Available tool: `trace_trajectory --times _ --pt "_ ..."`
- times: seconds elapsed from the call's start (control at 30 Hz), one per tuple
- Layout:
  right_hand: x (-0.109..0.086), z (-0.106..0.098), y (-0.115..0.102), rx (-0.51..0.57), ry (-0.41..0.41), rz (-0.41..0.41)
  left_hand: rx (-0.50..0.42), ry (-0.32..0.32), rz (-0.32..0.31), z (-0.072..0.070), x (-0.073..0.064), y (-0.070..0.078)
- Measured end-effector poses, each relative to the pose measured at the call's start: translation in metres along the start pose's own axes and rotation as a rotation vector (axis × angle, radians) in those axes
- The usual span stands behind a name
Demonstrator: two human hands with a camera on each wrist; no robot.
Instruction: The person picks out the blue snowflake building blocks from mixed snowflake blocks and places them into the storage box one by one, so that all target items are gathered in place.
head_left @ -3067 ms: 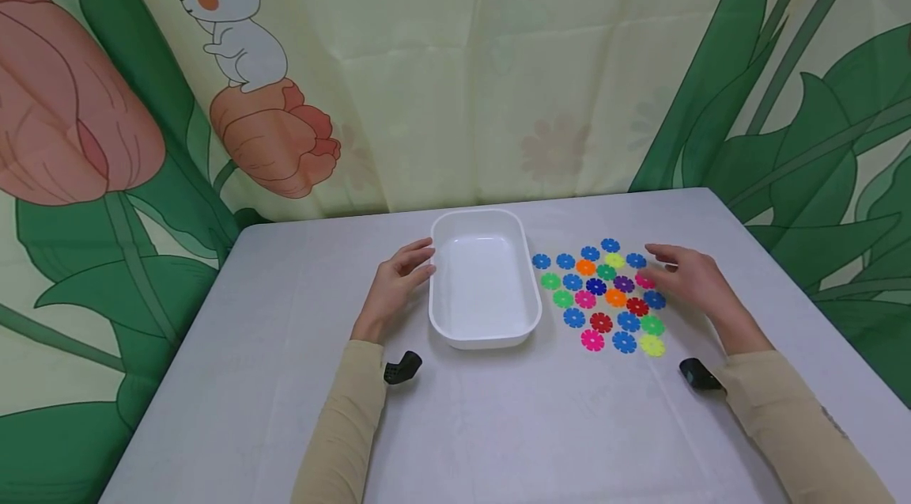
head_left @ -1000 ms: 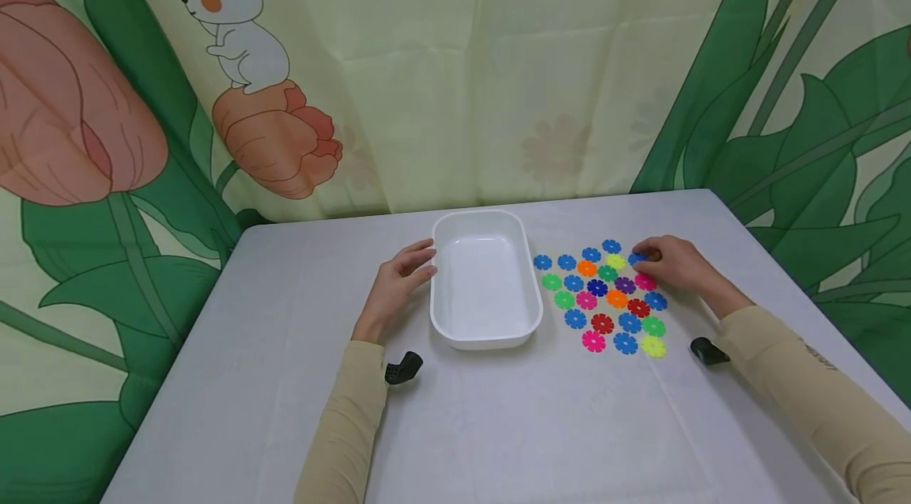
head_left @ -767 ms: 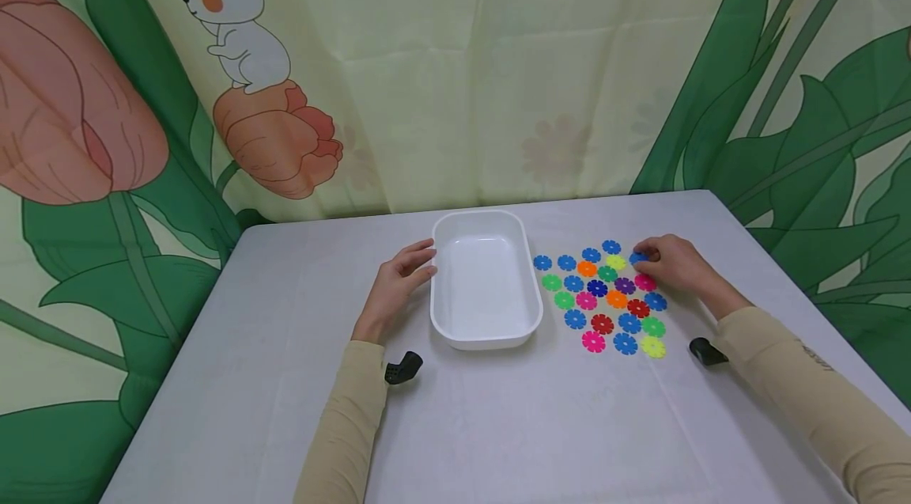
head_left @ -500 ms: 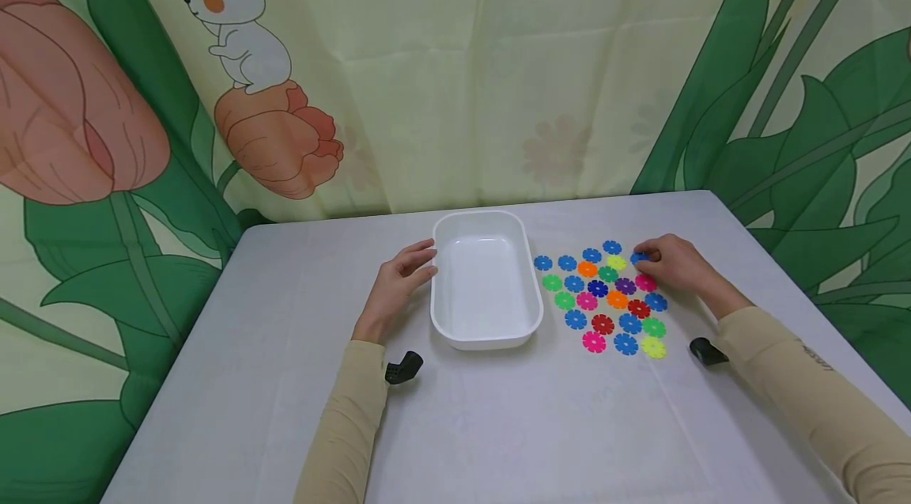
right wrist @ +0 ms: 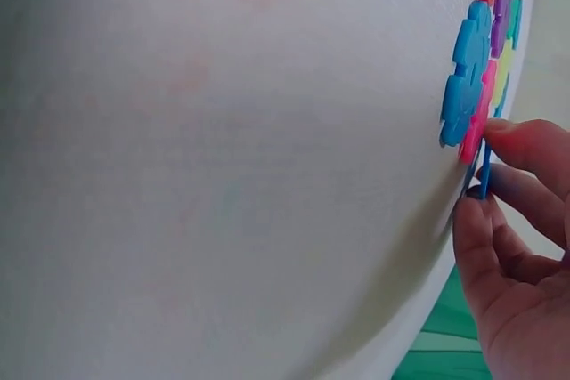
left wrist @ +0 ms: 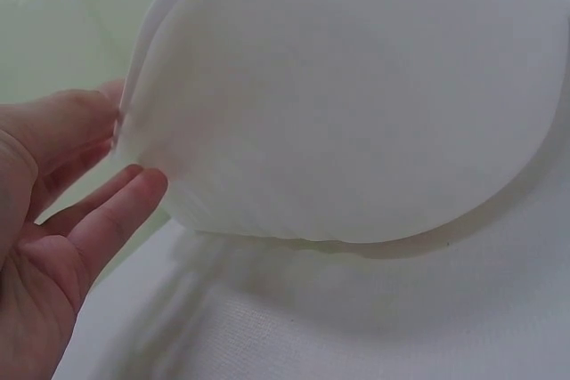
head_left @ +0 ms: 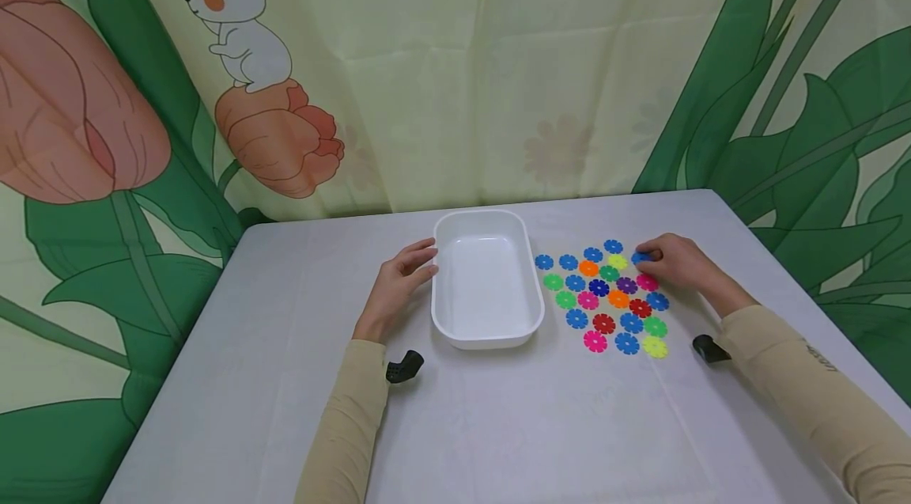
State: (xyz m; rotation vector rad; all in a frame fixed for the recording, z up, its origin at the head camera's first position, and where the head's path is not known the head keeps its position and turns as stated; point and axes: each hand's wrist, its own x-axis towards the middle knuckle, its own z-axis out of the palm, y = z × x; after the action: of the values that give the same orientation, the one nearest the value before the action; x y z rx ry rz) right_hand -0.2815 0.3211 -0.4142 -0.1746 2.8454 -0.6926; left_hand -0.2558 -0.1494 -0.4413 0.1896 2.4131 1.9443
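Observation:
My right hand [head_left: 672, 260] pinches a blue snowflake-shaped plastic disc [head_left: 642, 258] at the back right of a spread of colourful discs. In the right wrist view that blue disc [right wrist: 485, 173] stands edge-on between thumb and fingertips, beside a pink disc [right wrist: 478, 117] and a larger-looking blue disc [right wrist: 468, 77]. My left hand [head_left: 398, 280] rests at the left side of a white rectangular tray [head_left: 487, 342], fingers loosely extended. Seen from the left wrist, the fingertips [left wrist: 153, 182] lie right at the wall of the tray [left wrist: 347, 113]. Nothing lies inside the tray.
Several discs in blue, green, orange, red, purple and yellow lie flat right of the tray, among them a pink disc [head_left: 595, 341] near the front. A white cloth covers the table [head_left: 527, 425]. Behind hangs a printed curtain [head_left: 463, 92]. Black wrist cameras [head_left: 405, 367] sit at both cuffs.
My right hand has moved slightly left and taken a blue disc between thumb and fingers, its edge now tilted up. The left hand and tray have stayed in place.

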Motion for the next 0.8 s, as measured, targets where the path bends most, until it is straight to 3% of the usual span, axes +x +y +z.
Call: trace_trajectory --times 0.33,0.47,0.8 --pt "0.002 -0.001 -0.001 -0.003 0.032 -0.003 -0.025 -0.006 0.055 -0.001 -0.002 0.000" --pt "0.005 -0.005 -0.005 0.020 0.046 0.002 -0.027 -0.005 0.043 0.000 -0.002 0.000" --pt "0.007 -0.016 -0.035 0.130 0.136 0.003 -0.023 0.003 0.045 0.000 -0.002 0.002"
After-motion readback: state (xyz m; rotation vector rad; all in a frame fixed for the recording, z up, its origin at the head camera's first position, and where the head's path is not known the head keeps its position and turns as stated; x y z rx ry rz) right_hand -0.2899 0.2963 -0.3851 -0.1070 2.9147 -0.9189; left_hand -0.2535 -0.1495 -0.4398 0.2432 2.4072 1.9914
